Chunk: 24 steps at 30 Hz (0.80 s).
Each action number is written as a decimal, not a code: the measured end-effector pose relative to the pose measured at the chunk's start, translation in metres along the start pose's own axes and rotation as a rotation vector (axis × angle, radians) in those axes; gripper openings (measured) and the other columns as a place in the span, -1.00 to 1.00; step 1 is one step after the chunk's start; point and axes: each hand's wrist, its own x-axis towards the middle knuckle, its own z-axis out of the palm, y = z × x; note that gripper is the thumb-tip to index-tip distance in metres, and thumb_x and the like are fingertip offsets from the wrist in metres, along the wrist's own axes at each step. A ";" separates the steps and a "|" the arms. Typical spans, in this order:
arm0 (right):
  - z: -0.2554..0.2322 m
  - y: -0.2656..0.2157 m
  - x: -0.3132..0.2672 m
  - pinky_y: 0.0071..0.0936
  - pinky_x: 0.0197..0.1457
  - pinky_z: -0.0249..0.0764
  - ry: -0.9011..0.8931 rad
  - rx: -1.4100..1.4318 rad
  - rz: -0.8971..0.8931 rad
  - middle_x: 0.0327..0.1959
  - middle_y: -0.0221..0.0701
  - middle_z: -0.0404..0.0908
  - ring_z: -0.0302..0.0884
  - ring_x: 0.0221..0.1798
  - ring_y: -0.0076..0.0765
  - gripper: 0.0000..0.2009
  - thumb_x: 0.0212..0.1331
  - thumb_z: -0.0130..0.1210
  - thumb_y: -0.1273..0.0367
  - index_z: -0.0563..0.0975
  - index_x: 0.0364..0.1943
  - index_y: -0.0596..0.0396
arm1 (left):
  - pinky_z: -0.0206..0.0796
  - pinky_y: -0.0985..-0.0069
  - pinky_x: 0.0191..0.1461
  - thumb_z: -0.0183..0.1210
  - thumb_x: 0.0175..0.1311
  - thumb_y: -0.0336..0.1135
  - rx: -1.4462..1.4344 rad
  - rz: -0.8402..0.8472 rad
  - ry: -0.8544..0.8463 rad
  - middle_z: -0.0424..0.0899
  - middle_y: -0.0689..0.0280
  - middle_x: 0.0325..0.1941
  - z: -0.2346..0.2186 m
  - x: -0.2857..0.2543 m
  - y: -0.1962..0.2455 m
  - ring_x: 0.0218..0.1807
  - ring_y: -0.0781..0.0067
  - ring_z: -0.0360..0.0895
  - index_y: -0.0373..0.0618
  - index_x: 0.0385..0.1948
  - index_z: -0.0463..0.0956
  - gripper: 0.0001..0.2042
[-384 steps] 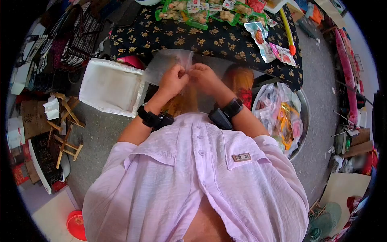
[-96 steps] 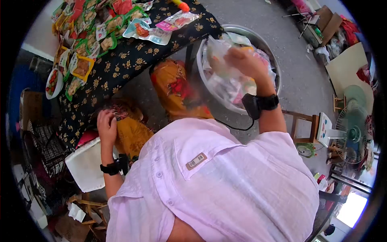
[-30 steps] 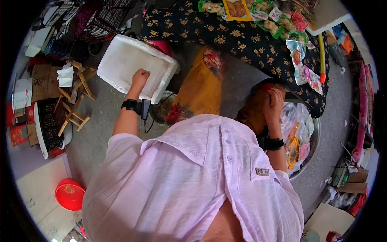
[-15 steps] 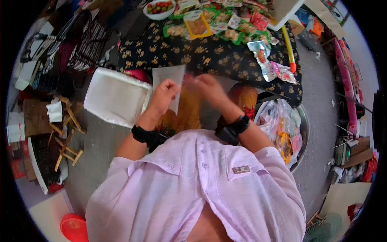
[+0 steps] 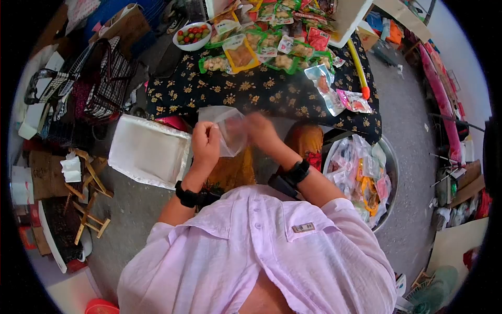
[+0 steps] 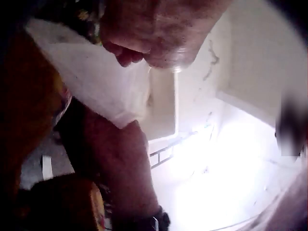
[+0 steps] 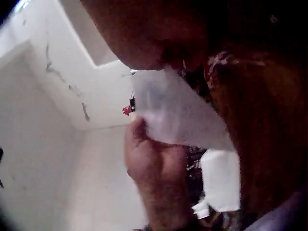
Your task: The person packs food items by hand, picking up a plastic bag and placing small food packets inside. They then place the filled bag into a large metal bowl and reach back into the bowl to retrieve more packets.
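Note:
My left hand (image 5: 206,144) pinches a translucent plastic bag (image 5: 230,149) above my lap, thumb against fingers at its left side. The right hand (image 5: 264,133) is motion-blurred at the bag's right side, and reddish fingers show through the film. In the left wrist view, the bag (image 6: 96,72) hangs as a pale sheet from the left hand (image 6: 159,33), overlapping the right hand's fingers. In the right wrist view, the left thumb lies along the bag (image 7: 178,110), with the dark right hand (image 7: 159,38) above it. I cannot tell whether the right fingers grip the film.
A white foam box (image 5: 112,144) stands at the left. On the right, a metal basin (image 5: 393,172) holds several packaged items. Ahead, the flower-patterned table (image 5: 209,91) bears snack packets (image 5: 240,52), a bowl of small fruit (image 5: 180,44) and a yellow stick (image 5: 357,68).
The right hand was over the basin 3.2 s ago. One second ago, the left was over the foam box and the right beside the knee. Both hands have since come together at a bag.

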 end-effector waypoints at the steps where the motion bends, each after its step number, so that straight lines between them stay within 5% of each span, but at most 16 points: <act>1: 0.000 0.001 0.004 -0.61 -0.56 0.23 0.032 -0.117 -0.199 -0.61 -0.48 0.32 0.26 -0.59 -0.61 -0.86 0.07 -0.14 0.36 0.36 -0.44 0.15 | 0.16 0.46 -0.46 -0.05 0.01 -0.43 0.111 0.194 0.025 0.35 0.21 -0.59 -0.004 0.004 0.011 -0.56 0.27 0.29 -0.21 -0.47 0.29 -0.91; 3: 0.002 -0.002 0.012 -0.60 -0.57 0.22 0.095 -0.352 -0.597 -0.63 -0.49 0.31 0.25 -0.61 -0.61 -0.87 0.08 -0.15 0.36 0.35 -0.44 0.14 | 0.19 0.48 -0.46 -0.04 0.00 -0.45 0.241 0.305 -0.069 0.36 0.19 -0.57 -0.004 0.007 0.018 -0.53 0.29 0.33 -0.22 -0.46 0.29 -0.91; 4: 0.005 -0.007 0.011 -0.59 -0.57 0.22 0.094 -0.249 -0.530 -0.63 -0.48 0.31 0.25 -0.61 -0.61 -0.87 0.08 -0.15 0.36 0.35 -0.44 0.14 | 0.20 0.48 -0.46 -0.04 0.00 -0.46 0.306 0.360 -0.115 0.36 0.18 -0.56 -0.003 0.008 0.020 -0.52 0.30 0.35 -0.22 -0.45 0.28 -0.91; 8: 0.011 -0.025 0.016 -0.56 -0.56 0.22 0.060 0.194 -0.177 -0.63 -0.46 0.32 0.25 -0.61 -0.58 -0.85 0.09 -0.15 0.35 0.35 -0.46 0.15 | 0.23 0.42 -0.41 -0.06 -0.02 -0.47 0.359 0.110 -0.135 0.41 0.15 -0.48 0.011 0.008 0.003 -0.47 0.18 0.38 -0.22 -0.29 0.31 -0.80; 9: 0.011 -0.026 0.017 -0.56 -0.56 0.22 0.039 0.315 -0.059 -0.62 -0.46 0.32 0.26 -0.61 -0.58 -0.85 0.09 -0.15 0.35 0.35 -0.46 0.16 | 0.23 0.40 -0.40 -0.07 -0.01 -0.46 0.391 0.175 -0.113 0.42 0.14 -0.46 0.009 0.012 0.003 -0.45 0.17 0.38 -0.22 -0.28 0.32 -0.79; 12: -0.006 -0.022 0.042 -0.56 -0.51 0.27 0.067 -0.389 -0.259 -0.58 -0.44 0.37 0.31 -0.56 -0.56 -0.84 0.08 -0.14 0.34 0.35 -0.46 0.18 | 0.24 0.36 -0.35 -0.09 -0.01 -0.43 0.485 0.282 -0.087 0.45 0.12 -0.42 0.006 0.036 0.001 -0.39 0.13 0.40 -0.20 -0.26 0.33 -0.77; 13: -0.009 -0.020 0.052 -0.56 -0.47 0.30 -0.073 -0.056 -0.122 -0.52 -0.40 0.42 0.36 -0.52 -0.53 -0.83 0.07 -0.13 0.33 0.37 -0.42 0.17 | 0.24 0.35 -0.34 -0.09 0.00 -0.42 0.515 0.265 -0.107 0.46 0.12 -0.41 0.008 0.045 -0.001 -0.37 0.12 0.40 -0.20 -0.26 0.33 -0.77; 16: -0.026 -0.043 0.078 -0.48 -0.45 0.32 -0.149 -0.002 -0.013 -0.53 -0.30 0.44 0.41 -0.48 -0.41 -0.81 0.03 -0.10 0.35 0.38 -0.36 0.19 | 0.22 0.27 -0.34 -0.11 -0.02 -0.38 0.589 0.210 -0.138 0.46 0.10 -0.42 0.021 0.072 -0.016 -0.37 0.05 0.38 -0.18 -0.31 0.35 -0.79; 18: -0.047 -0.040 0.119 -0.62 -0.47 0.31 -0.025 -0.325 -0.217 -0.60 -0.36 0.42 0.36 -0.50 -0.57 -0.84 -0.05 -0.06 0.38 0.43 -0.44 0.21 | 0.22 0.23 -0.38 -0.09 -0.08 -0.37 0.630 0.186 -0.142 0.46 0.10 -0.48 0.036 0.084 -0.030 -0.41 0.04 0.39 -0.16 -0.37 0.36 -0.80; 19: -0.053 -0.042 0.138 -0.50 -0.41 0.35 0.120 -0.500 -0.323 -0.57 -0.23 0.46 0.44 -0.46 -0.39 -0.79 -0.10 -0.03 0.33 0.43 -0.46 0.22 | 0.21 0.22 -0.39 -0.08 -0.09 -0.37 0.611 0.163 -0.152 0.46 0.09 -0.50 0.043 0.085 -0.034 -0.42 0.03 0.39 -0.15 -0.39 0.36 -0.81; 22: -0.066 -0.056 0.177 -0.33 -0.30 0.34 0.394 -0.745 -0.241 -0.44 -0.12 0.48 0.44 -0.34 -0.11 -0.67 -0.15 0.01 0.23 0.42 -0.33 0.19 | 0.20 0.19 -0.42 -0.08 -0.12 -0.37 0.578 0.120 -0.163 0.44 0.09 -0.54 0.061 0.085 -0.048 -0.46 0.02 0.38 -0.14 -0.48 0.36 -0.86; 24: -0.068 -0.061 0.199 -0.29 -0.24 0.32 0.406 -0.793 -0.225 -0.35 -0.09 0.45 0.39 -0.25 0.00 -0.57 -0.19 0.03 0.19 0.38 -0.21 0.15 | 0.18 0.17 -0.45 -0.07 -0.13 -0.37 0.586 0.135 -0.147 0.44 0.10 -0.57 0.067 0.086 -0.054 -0.48 0.01 0.37 -0.14 -0.54 0.35 -0.89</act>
